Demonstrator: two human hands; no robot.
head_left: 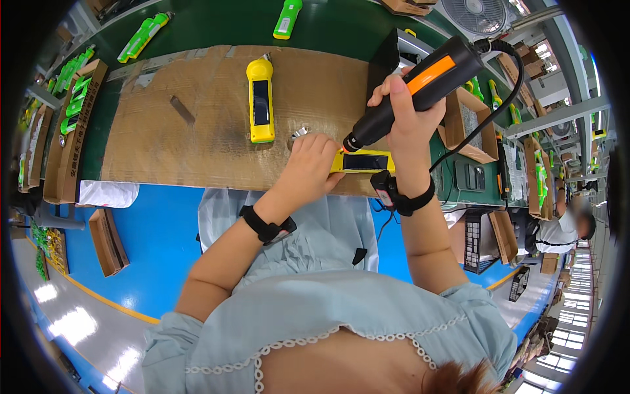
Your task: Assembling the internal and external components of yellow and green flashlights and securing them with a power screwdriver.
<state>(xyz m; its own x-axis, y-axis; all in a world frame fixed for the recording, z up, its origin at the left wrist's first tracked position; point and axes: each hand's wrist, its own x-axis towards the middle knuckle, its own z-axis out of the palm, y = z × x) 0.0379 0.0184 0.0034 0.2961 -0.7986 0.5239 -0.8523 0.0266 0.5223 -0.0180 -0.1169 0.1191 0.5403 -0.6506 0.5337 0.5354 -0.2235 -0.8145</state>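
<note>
My right hand (pixel 415 121) is wrapped round a black electric screwdriver (pixel 430 77) with an orange stripe and a cable at its back end. Its tip points down and left, meeting the end of a yellow handheld device (pixel 366 162) with a dark panel, near my left fingers. My left hand (pixel 307 165) grips that same end and keeps the device lying sideways on the cardboard sheet (pixel 203 141). Exactly where the bit touches is hidden by the fingers. A second yellow device (pixel 261 105) lies lengthwise farther off. Just beyond my left hand sits a small shiny metal piece (pixel 300 132).
Green devices (pixel 287 20) lie along the far side of the green bench. An open cardboard box (pixel 77 131) of green units stands at left; another box (pixel 482 134) is at right, near a phone-like grey object (pixel 470 176). The screwdriver's cable (pixel 508 98) loops beside my right arm.
</note>
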